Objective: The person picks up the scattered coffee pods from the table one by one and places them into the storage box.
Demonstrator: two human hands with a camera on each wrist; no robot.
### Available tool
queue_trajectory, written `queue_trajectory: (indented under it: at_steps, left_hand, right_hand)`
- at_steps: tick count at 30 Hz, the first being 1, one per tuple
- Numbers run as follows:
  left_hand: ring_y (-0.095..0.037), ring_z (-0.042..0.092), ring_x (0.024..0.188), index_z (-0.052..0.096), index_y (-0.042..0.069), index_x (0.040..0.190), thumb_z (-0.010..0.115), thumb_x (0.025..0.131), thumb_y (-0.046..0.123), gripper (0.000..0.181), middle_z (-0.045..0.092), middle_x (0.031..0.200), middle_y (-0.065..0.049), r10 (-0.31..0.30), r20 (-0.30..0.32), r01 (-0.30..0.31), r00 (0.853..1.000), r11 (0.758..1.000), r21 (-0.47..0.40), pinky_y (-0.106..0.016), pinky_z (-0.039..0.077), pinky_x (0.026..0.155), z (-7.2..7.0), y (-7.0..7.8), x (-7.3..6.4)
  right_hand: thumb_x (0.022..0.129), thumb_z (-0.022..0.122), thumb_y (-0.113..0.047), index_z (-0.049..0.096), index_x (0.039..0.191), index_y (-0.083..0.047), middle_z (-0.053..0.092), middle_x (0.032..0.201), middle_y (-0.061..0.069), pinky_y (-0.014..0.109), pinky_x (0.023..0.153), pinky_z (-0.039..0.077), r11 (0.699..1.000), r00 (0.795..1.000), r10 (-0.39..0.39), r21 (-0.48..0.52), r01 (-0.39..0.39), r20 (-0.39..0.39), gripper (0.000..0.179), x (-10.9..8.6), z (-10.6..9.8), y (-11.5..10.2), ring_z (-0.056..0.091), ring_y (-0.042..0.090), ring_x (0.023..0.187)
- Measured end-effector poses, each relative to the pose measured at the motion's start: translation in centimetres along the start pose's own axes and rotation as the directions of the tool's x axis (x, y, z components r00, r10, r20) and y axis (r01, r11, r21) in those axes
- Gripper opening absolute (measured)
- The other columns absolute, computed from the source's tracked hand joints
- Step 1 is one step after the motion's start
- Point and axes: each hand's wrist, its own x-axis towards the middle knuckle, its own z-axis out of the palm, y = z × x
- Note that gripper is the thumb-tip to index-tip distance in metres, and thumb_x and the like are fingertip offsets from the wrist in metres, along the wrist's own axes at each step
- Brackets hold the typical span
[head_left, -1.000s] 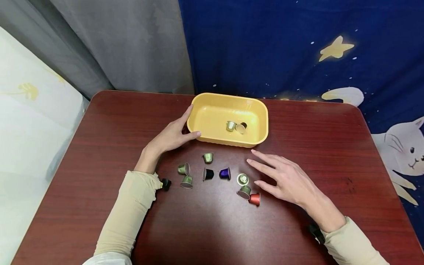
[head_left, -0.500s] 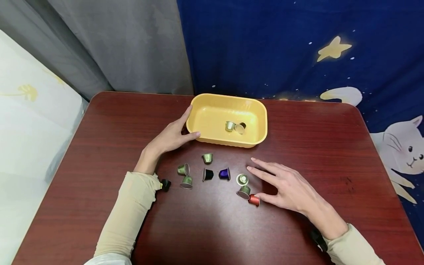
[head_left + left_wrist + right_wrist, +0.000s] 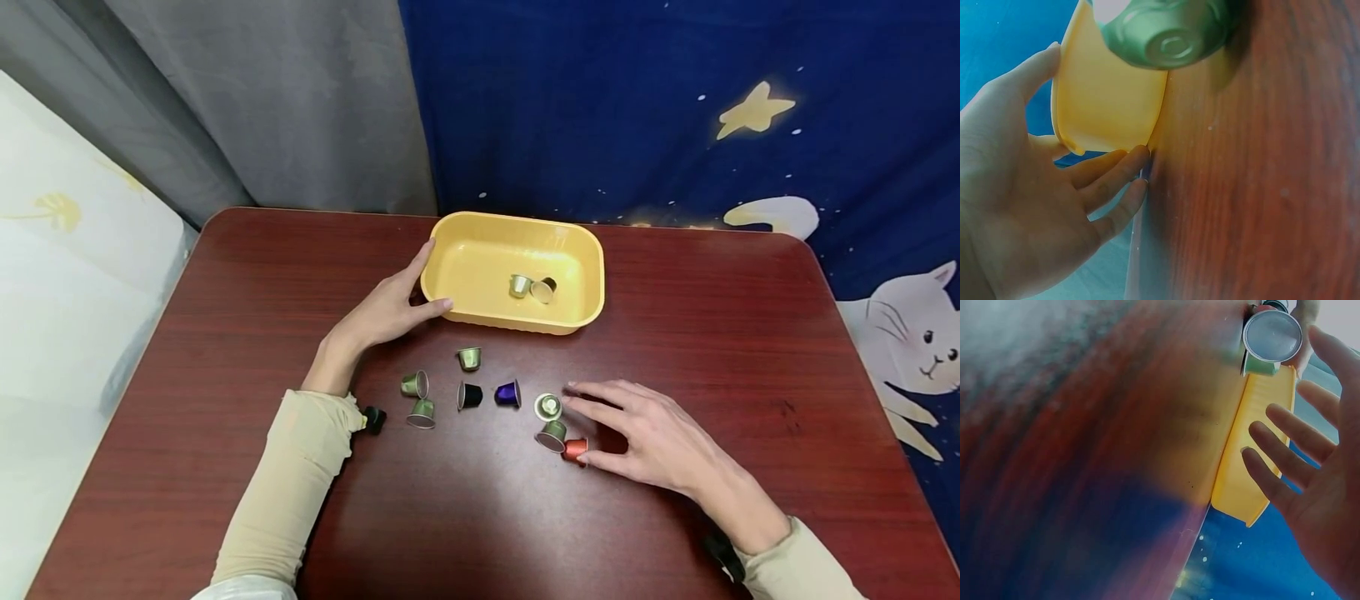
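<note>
My left hand (image 3: 382, 312) rests against the left end of a yellow plastic basin (image 3: 480, 321), thumb at its front rim and fingers along its side. My right hand (image 3: 652, 433) is spread just over the table, thumb right at a red coffee capsule (image 3: 574, 450), fingertips beside a pale green capsule (image 3: 550, 407). A darker green capsule (image 3: 552, 436) lies between those two. Further left are a purple capsule (image 3: 507, 394) and a black capsule (image 3: 470, 396). In the right wrist view the red capsule's round lid (image 3: 1272, 336) is near the thumb.
Two capsules, one light green (image 3: 520, 286) and one tan-lidded (image 3: 543, 290), lie inside the basin. Near my left wrist are a green capsule (image 3: 415, 383), another green capsule (image 3: 422, 413) and a light green capsule (image 3: 469, 359). Curtains (image 3: 600, 108) hang behind the table's back edge.
My right hand has come down and toward me, its thumb reaching the red capsule and its fingers the pale green one. My left hand stays at the basin.
</note>
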Motion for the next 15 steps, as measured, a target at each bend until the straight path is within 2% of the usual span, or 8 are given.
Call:
queue_trajectory:
  at_steps: [4,10,15]
  left_hand:
    - [-0.02,0.033,0.143,-0.002,0.035,0.159,0.062,0.09,0.061,0.098,0.025,0.162,-0.006,-0.001,0.0,0.001,1.0,1.0,0.001,-0.044,0.031,0.114,0.04,0.02,-0.02]
    - [-0.02,0.033,0.143,-0.003,0.037,0.159,0.062,0.09,0.061,0.098,0.025,0.161,-0.006,-0.002,-0.001,0.002,1.0,1.0,-0.001,-0.045,0.031,0.114,0.05,0.02,-0.08]
    - [-0.021,0.032,0.144,-0.003,0.038,0.158,0.062,0.09,0.061,0.098,0.024,0.162,-0.005,-0.005,-0.002,0.005,1.0,1.0,0.004,-0.045,0.031,0.114,-0.01,0.1,-0.05]
  right_hand:
    - [0.084,0.075,-0.05,0.064,0.135,-0.027,0.058,0.139,-0.003,0.035,0.101,0.041,1.0,1.0,0.016,-0.002,-0.016,0.024,0.057,-0.39,0.04,-0.08,0.055,0.014,0.123]
    - [0.081,0.078,-0.05,0.067,0.131,-0.025,0.063,0.133,-0.002,0.041,0.097,0.047,1.0,1.0,-0.007,-0.023,0.008,0.027,0.057,-0.7,0.44,-0.24,0.059,0.016,0.118]
    - [0.079,0.08,-0.05,0.071,0.126,-0.023,0.065,0.129,-0.002,0.04,0.096,0.048,0.999,0.999,-0.025,-0.032,0.025,0.02,0.055,-0.87,0.86,-0.26,0.06,0.016,0.115]
